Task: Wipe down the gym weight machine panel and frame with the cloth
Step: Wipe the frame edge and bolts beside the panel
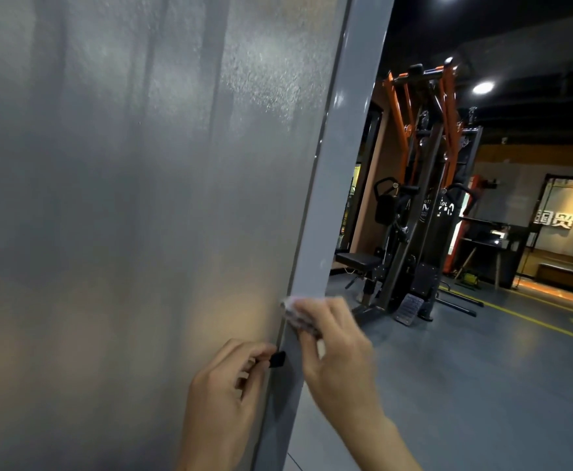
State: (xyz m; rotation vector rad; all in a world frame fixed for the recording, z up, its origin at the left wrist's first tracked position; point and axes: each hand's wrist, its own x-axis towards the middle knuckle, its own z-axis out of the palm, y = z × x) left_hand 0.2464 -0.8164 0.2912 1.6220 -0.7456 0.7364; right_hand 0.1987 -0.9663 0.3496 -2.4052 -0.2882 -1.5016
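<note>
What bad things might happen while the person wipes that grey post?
The small cloth is bunched under the right hand and could slip off the narrow frame post. The left hand pinches a small black tab at the panel edge; tugging might loosen it.

Lit wall sign (550, 220) — characters "国贸"; black machine (441, 212) lettering — too blurred to read
</note>
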